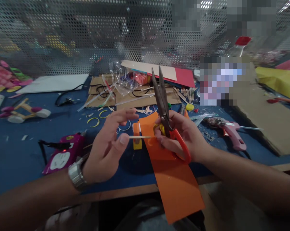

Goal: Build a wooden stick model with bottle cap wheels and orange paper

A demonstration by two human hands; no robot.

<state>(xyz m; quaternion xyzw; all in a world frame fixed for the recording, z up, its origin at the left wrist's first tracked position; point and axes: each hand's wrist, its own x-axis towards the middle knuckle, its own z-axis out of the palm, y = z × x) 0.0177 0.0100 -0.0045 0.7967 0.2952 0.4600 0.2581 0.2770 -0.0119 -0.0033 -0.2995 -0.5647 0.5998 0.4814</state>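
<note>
My left hand (pixel 106 147), with a metal watch at the wrist, holds a thin wooden stick (pixel 140 137) behind the thumb. Its index finger reaches forward, apart from the thumb. In my right hand (pixel 183 134) is a pair of scissors (pixel 164 112) with orange handles, the blades pointing up and slightly parted. A small yellow piece (pixel 162 129) shows by the right fingers; how it is held is unclear. An orange paper strip (pixel 178 189) lies under the right hand and hangs over the table edge. Between the hands stands a small orange and yellow object (pixel 136 138).
A purple device (pixel 66 152) with a red light and cable sits left. On the right lie a pink glue gun (pixel 233 133) and cardboard (pixel 262 118). Yellow rings (pixel 93 122), paper sheets (pixel 184 75) and scraps are behind. A perforated metal screen (pixel 87 38) closes off the back.
</note>
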